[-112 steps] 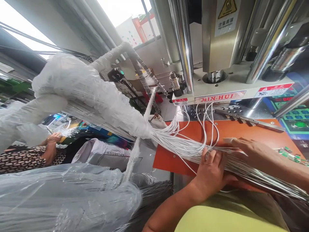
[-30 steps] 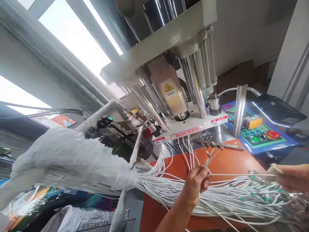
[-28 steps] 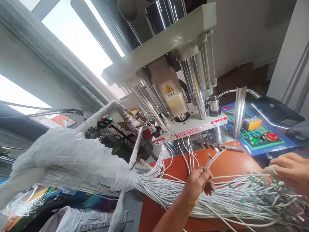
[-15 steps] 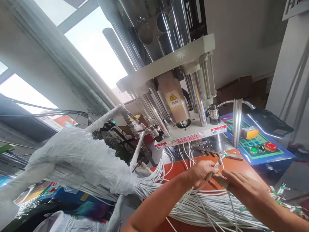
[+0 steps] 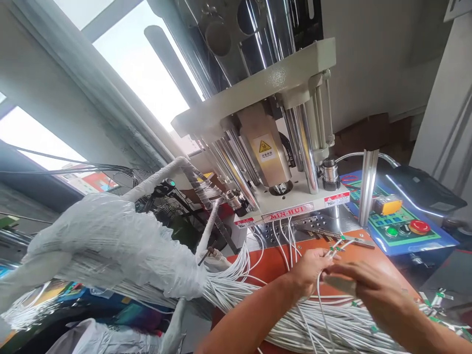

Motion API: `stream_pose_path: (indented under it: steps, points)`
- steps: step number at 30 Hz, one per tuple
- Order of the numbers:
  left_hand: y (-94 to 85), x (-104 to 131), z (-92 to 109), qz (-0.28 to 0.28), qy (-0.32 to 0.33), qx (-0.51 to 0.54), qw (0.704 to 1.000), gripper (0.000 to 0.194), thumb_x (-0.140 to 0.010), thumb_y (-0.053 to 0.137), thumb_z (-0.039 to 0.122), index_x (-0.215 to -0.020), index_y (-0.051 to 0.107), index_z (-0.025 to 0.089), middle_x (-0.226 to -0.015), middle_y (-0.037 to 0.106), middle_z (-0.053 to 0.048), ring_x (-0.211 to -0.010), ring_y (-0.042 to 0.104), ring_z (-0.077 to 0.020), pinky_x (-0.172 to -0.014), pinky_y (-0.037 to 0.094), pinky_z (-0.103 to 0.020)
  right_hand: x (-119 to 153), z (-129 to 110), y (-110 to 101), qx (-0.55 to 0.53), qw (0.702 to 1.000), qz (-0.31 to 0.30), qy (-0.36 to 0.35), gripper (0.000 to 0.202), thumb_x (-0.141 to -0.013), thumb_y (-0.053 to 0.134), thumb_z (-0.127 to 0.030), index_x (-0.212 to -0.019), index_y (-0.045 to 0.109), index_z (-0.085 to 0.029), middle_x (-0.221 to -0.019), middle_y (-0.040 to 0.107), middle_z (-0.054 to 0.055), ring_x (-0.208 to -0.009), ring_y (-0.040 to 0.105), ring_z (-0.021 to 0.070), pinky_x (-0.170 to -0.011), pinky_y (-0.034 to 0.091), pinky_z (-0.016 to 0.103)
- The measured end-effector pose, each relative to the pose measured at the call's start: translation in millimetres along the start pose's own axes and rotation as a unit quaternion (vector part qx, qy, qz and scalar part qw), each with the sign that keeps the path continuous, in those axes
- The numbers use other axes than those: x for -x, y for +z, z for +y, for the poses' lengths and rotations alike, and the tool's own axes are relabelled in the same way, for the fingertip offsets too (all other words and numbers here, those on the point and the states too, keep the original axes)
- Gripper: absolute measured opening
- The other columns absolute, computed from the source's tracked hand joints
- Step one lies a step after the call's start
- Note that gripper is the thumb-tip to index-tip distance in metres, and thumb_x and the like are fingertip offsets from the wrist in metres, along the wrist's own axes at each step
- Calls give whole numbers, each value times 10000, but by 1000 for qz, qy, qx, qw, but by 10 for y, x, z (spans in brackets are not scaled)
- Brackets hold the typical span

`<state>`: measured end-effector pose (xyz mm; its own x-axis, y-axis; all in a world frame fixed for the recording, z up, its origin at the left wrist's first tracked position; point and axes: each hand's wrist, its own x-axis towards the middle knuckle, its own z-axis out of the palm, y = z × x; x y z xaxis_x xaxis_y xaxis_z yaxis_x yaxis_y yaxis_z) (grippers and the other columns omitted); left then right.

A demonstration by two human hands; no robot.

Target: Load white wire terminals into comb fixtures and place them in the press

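My left hand is closed around several white cables; their ends with small green-and-white connectors stick out past its fingertips. One white cable hangs down below that hand. Close against it, my right hand has its fingers stretched out toward the left fingertips, slightly blurred. A pale patch beneath the right fingers is too unclear to name. Under both hands runs a thick bundle of white cables across the orange work surface.
A press marked MIN-HUI stands behind the hands, a hot-surface label on its nozzle block. At right is a blue control box with a red stop button. Left, a plastic-wrapped cable bundle rests on a wrapped frame. More green connectors lie at right.
The connector ends now show more clearly beyond my left fingertips. My right hand has shifted slightly, its fingers nearer the left hand. The view has moved a little.
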<state>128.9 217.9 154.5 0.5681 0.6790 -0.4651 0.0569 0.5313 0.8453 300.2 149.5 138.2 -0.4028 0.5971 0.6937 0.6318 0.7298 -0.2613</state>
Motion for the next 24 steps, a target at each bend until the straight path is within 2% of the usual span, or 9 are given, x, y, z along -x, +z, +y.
stream_pose_path:
  steps: [3, 5, 9, 11, 13, 16, 19, 22, 24]
  points:
    - [-4, 64, 28, -18, 1, 18, 1000, 429, -696, 795, 449, -941, 670, 118, -630, 520, 40, -445, 300, -34, -478, 158, -237, -92, 334, -199, 3, 981, 54, 184, 461, -990, 424, -327, -1440, 514, -293, -1467, 540, 79, -1342, 503, 266, -1073, 471, 470]
    - [15, 95, 31, -30, -15, 16, 999, 480, -681, 809, 503, -941, 672, 123, -623, 523, 36, -441, 331, -39, -466, 157, -241, -183, 464, -184, -31, 970, 19, 239, 490, -1005, 375, -431, -1440, 525, -266, -1458, 551, 95, -1328, 525, 271, -1066, 486, 477]
    - [75, 99, -16, -44, -36, -15, 998, 412, -664, 808, 481, -798, 639, 130, -613, 545, 19, -465, 454, -73, -475, 300, -239, -295, 323, -26, -119, 960, -130, 219, 491, -1000, 347, -532, -1308, 653, -304, -1343, 652, 55, -1217, 622, 253, -997, 547, 426]
    - [101, 84, -56, -58, -35, -23, 997, 373, -653, 795, 446, -697, 599, 132, -592, 554, 5, -476, 508, -104, -502, 378, -262, -290, 198, 13, -139, 952, -171, 214, 485, -995, 362, -544, -1324, 639, -322, -1287, 687, 40, -1178, 647, 247, -971, 564, 405]
    - [115, 65, -91, -54, -24, -11, 998, 370, -647, 783, 441, -668, 581, 132, -574, 555, -3, -470, 519, -112, -494, 389, -263, -254, 186, 29, -148, 948, -183, 214, 492, -997, 381, -525, -1406, 562, -319, -1306, 676, 32, -1201, 633, 231, -985, 556, 379]
    - [102, 31, -118, 15, 7, 23, 1000, 392, -678, 762, 470, -780, 573, 143, -589, 548, 30, -398, 368, -34, -415, 222, -205, -160, 466, 76, -135, 954, -150, 221, 511, -1011, 368, -467, -1483, 442, -286, -1424, 585, 41, -1317, 539, 205, -1075, 487, 377]
    - [56, -6, -125, 85, 39, 16, 996, 391, -730, 726, 476, -884, 539, 169, -610, 555, 62, -372, 243, -9, -406, 97, -211, -5, 932, 164, -77, 959, -118, 247, 493, -990, 362, -389, -1434, 452, -198, -1428, 551, 135, -1304, 531, 263, -1078, 462, 476]
    - [2, -37, -152, 100, 76, -3, 992, 385, -742, 706, 485, -884, 566, 156, -610, 579, 53, -381, 224, -15, -410, 108, -219, 160, 1270, 243, 62, 959, -178, 211, 412, -837, 512, -256, -1228, 582, -146, -1241, 627, 188, -1138, 591, 339, -929, 514, 512]
    - [-29, -56, -185, 103, 89, -10, 991, 431, -741, 704, 501, -954, 620, 135, -628, 625, 27, -391, 210, -23, -416, 111, -226, 205, 1352, 269, 118, 950, -233, 170, 299, -803, 489, -147, -1071, 621, -157, -1057, 668, 157, -1001, 621, 307, -848, 516, 451]
